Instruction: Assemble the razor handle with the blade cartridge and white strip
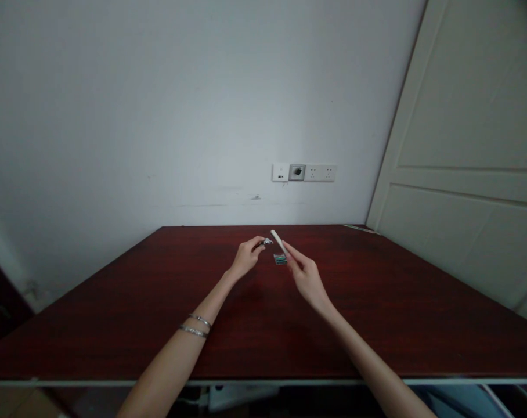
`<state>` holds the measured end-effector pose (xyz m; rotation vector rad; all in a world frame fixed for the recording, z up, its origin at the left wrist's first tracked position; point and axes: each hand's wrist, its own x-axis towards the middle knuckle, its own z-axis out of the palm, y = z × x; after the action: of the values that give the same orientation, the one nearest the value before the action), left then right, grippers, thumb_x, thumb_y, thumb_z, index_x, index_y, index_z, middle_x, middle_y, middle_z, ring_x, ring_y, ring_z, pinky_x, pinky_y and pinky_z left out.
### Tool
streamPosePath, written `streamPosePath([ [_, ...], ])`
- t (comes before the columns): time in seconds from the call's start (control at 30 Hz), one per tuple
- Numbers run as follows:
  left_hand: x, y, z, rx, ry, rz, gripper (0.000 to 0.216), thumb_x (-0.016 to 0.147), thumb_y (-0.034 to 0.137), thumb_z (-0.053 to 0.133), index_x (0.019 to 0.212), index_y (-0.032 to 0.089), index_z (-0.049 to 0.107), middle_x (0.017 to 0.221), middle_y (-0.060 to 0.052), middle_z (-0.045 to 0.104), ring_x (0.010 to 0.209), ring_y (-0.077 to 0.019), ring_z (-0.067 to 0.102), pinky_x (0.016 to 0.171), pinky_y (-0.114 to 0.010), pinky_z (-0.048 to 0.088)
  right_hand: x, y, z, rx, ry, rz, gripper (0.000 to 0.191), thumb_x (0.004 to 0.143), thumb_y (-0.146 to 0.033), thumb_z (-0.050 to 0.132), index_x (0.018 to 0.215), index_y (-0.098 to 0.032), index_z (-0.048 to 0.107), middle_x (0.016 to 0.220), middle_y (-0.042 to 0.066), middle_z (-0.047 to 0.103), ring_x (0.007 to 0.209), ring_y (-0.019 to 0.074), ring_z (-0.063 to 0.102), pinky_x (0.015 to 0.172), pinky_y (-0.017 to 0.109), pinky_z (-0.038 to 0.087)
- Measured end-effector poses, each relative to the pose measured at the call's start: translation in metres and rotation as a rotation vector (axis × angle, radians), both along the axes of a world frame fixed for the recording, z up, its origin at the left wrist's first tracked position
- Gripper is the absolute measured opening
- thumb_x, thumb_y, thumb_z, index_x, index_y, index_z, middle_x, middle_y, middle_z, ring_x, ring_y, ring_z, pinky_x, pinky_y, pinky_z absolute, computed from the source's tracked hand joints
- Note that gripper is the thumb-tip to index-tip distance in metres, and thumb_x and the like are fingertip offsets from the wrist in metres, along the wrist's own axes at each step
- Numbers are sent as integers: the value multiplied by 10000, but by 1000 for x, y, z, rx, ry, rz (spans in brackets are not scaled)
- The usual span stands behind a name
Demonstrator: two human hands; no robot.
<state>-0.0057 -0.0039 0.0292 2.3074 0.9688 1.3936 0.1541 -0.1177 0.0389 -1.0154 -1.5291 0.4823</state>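
My left hand (248,255) pinches a small dark object with a shiny silvery end (267,241) between thumb and fingers; its kind is too small to make out. In my right hand (307,277) is a slim white bar-shaped object (278,240), held at a slant with its far end up and to the left. The tips of the two objects are close together, with a narrow gap between them. Below them on the table lies a small clear packet with something green in it (280,259), its right edge partly covered by my right hand.
The dark red wooden table (150,313) reaches back to a white wall with sockets (320,172). At the right stands a pale panelled door (464,145). A thin strip (360,229) lies at the table's far right corner. Things are stored below the front edge.
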Motion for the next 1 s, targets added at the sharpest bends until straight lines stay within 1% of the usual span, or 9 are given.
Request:
streamPosePath([
  [0.13,0,0,0,35,-3,-16,176,810,185,489,930,175,616,927,-32,661,856,-144,602,793,-231,436,1,2,-1,-14,-78,81,403,843,-330,443,1200,-189,565,997,58,667,761,173,598,701,289,472],
  [0.23,0,1,-1,47,-3,-29,174,809,189,495,936,174,613,915,-30,660,837,-143,602,780,-232,438,3,3,2,-21,-79,63,424,845,-336,432,1219,-174,548,852,48,674,646,150,561,615,268,459],
  [0.3,0,2,-2,47,6,-28,173,802,194,510,942,173,610,919,-31,659,835,-145,602,783,-239,440,4,4,4,-18,-68,44,439,842,-341,429,1225,-157,541,786,45,658,614,143,531,580,258,439],
  [0.43,-1,3,-4,48,21,-25,181,804,173,495,941,177,613,940,-39,660,877,-153,603,811,-251,438,5,4,4,-56,-92,114,419,835,-344,443,1191,-166,574,727,30,619,571,120,461,530,232,387],
  [0.5,-1,3,-3,52,24,-24,184,809,183,492,949,177,612,945,-41,660,882,-154,604,819,-255,436,5,3,1,-66,-48,105,431,836,-354,445,1207,-169,560,696,17,592,542,104,417,504,219,357],
  [0.6,-2,3,-2,59,21,-10,183,804,207,512,956,170,608,938,-44,659,862,-154,606,821,-258,434,5,1,-5,-81,43,47,460,838,-377,442,1236,-164,531,630,-2,538,507,90,357,467,210,315],
  [0.77,-1,2,0,63,16,-31,167,809,196,497,931,176,609,914,-32,658,850,-148,602,792,-245,436,3,0,-11,-130,62,113,459,833,-392,460,1226,-170,542,572,-21,460,498,87,330,450,204,286],
  [0.9,-1,1,1,66,4,-13,166,806,205,503,932,172,606,913,-32,657,838,-144,598,797,-247,433,2,0,-8,-92,90,47,472,840,-396,448,1244,-165,522,575,-18,479,495,91,333,454,207,300],
  [1.0,0,2,0,46,4,-18,164,801,203,505,926,176,606,913,-33,657,847,-146,601,784,-242,440,-1,-5,-8,-66,-20,85,433,844,-379,446,1214,-182,554,631,-3,547,516,97,383,493,214,340],
])
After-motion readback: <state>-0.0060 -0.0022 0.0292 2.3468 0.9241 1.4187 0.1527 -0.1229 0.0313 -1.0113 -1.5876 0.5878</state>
